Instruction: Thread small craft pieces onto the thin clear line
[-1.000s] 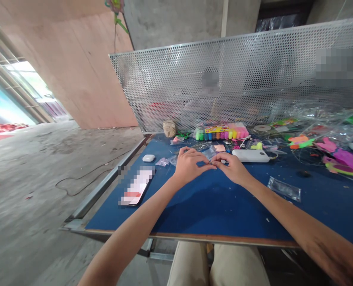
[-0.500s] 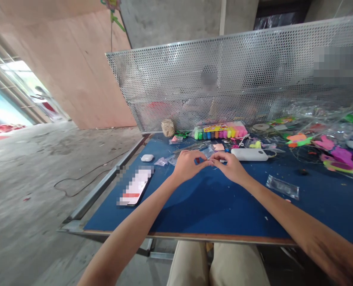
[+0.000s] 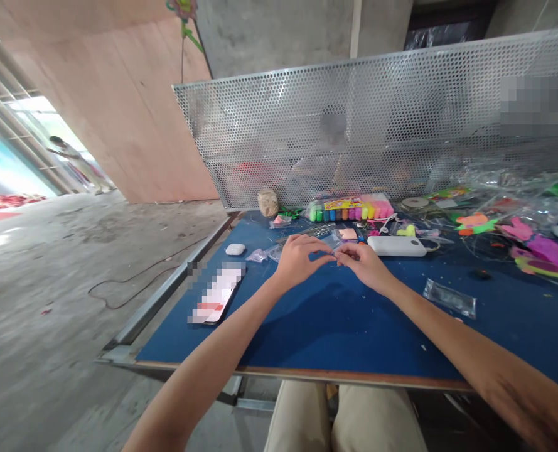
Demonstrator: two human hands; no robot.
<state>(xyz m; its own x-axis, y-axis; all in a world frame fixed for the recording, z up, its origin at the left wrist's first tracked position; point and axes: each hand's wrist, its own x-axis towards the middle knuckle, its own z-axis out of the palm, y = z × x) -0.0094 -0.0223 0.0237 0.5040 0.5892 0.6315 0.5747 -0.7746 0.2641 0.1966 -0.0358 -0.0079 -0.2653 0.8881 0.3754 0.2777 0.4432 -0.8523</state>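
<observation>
Over blue tabletop, left hand and right hand pinch something tiny, axis unclear.

- Left hand: I record it as bare, slim-fingered, narrow at the wrist.
- Right hand: I find it likewise bare and of similar build.
- Left forearm: bare, even in outline, broadening toward the elbow.
- Right forearm: bare; I note streaky markings near the elbow, nature undeterminable from my feed.
- Trousers: I log plain beige fabric over both legs.
</observation>
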